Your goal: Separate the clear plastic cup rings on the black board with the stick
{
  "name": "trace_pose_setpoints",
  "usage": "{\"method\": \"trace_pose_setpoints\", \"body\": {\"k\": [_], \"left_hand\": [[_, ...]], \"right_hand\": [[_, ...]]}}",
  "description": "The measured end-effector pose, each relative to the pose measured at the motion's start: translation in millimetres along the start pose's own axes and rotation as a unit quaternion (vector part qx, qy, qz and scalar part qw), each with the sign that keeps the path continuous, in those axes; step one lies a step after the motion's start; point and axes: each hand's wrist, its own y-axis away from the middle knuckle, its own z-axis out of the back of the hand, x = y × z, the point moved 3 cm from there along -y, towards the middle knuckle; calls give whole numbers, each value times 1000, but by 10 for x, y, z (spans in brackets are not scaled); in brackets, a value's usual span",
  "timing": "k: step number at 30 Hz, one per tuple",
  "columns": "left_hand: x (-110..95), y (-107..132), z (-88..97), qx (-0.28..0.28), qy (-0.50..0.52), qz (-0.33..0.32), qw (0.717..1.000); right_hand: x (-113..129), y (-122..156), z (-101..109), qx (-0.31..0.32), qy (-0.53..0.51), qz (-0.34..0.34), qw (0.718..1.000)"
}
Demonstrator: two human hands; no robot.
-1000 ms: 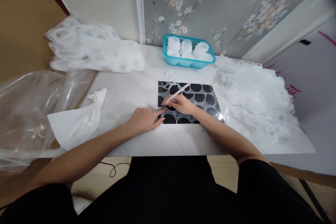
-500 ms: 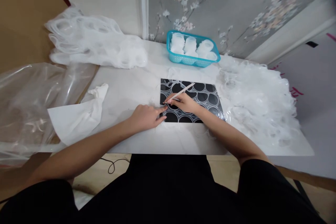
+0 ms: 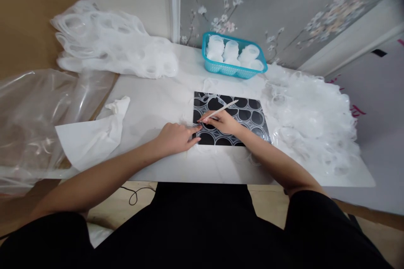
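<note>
A black board (image 3: pixel 206 139) lies on the white table, covered by a clear plastic sheet (image 3: pixel 249 124) with rows of round cut-outs. My right hand (image 3: pixel 222 122) is closed around a thin white pen-like tool (image 3: pixel 225 106), its rear end slanting up to the right. The tool's tip is down near the board's left part, hidden by my fingers. At the board's left edge rests my left hand (image 3: pixel 176 138), index finger and thumb stretched out onto the sheet, nothing held. The two hands nearly touch.
A blue basket (image 3: pixel 235 70) with rolled stacks of white discs stands at the back. Heaps of cut-out plastic sheets (image 3: pixel 113 44) lie back left, with more plastic scraps (image 3: pixel 312 122) at right. Crumpled white paper (image 3: pixel 94 134) and a clear plastic bag (image 3: pixel 34 122) are at left.
The view has shifted slightly. Both hands stay at nearly the same place on the board, and the tool's rear end leans a little further right.
</note>
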Motion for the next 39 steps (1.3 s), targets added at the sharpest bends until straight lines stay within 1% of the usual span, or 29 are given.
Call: {"method": "trace_pose_setpoints", "body": {"k": [3, 5, 8, 9, 10, 11, 12, 13, 15, 16, 17, 18, 20, 21, 23, 25, 26, 27, 28, 30, 31, 33, 35, 37, 39], "left_hand": [[4, -3, -1, 9, 9, 2, 1000], [5, -7, 4, 18, 14, -1, 1000], [5, -15, 28, 28, 12, -10, 999], [5, -17, 40, 27, 9, -11, 1000], [8, -19, 53, 26, 6, -10, 1000], [12, -20, 63, 26, 4, -7, 1000], [18, -21, 71, 26, 4, -4, 1000], [26, -20, 76, 27, 4, -2, 1000], [44, -18, 77, 32, 12, -1, 999], [55, -16, 75, 32, 17, -1, 999], [66, -15, 73, 29, 21, 1, 999], [76, -15, 71, 26, 25, 3, 999], [95, -13, 63, 24, 30, 8, 999], [104, -11, 58, 26, 33, 12, 999], [125, -10, 42, 33, 43, 20, 998], [150, -13, 28, 36, 63, 25, 997], [163, -18, 27, 34, 80, 26, 996], [175, -24, 34, 31, 104, 30, 994], [184, -32, 56, 25, 135, 37, 990], [179, -49, 179, -13, 213, 47, 976], [157, -54, 286, -43, 259, 44, 964], [60, -43, 588, -105, 352, 15, 930], [-96, 1, 950, -134, 426, -25, 894], [-269, 79, 1308, -160, 455, -59, 874], [-401, 172, 1600, -213, 494, -77, 839]], "right_hand": [[27, 31, -23, 3, 60, 24, 998], [57, 59, -63, 22, 153, 57, 986], [70, 23, -108, 77, 306, 112, 942], [63, -29, -90, 84, 339, 123, 929], [55, -105, -41, 69, 358, 125, 923], [52, -199, 41, 27, 362, 120, 924], [58, -297, 152, -40, 351, 110, 929], [72, -383, 279, -122, 327, 94, 932], [111, -474, 512, -278, 254, 57, 925], [133, -468, 592, -334, 210, 40, 918], [153, -426, 642, -373, 165, 25, 912], [169, -349, 666, -400, 117, 8, 909], [187, -100, 670, -441, 12, -30, 897], [194, 57, 666, -464, -38, -50, 884], [226, 386, 670, -519, -121, -84, 842], [307, 653, 688, -571, -176, -90, 797], [366, 737, 692, -583, -198, -88, 783], [435, 780, 686, -580, -219, -87, 780], [515, 787, 669, -562, -238, -90, 787], [708, 709, 611, -491, -273, -101, 821], [824, 643, 579, -446, -286, -102, 842], [1082, 502, 541, -366, -303, -92, 875], [1356, 386, 557, -316, -313, -66, 893], [1603, 319, 614, -299, -321, -35, 898], [1784, 298, 678, -300, -340, -5, 891]]}}
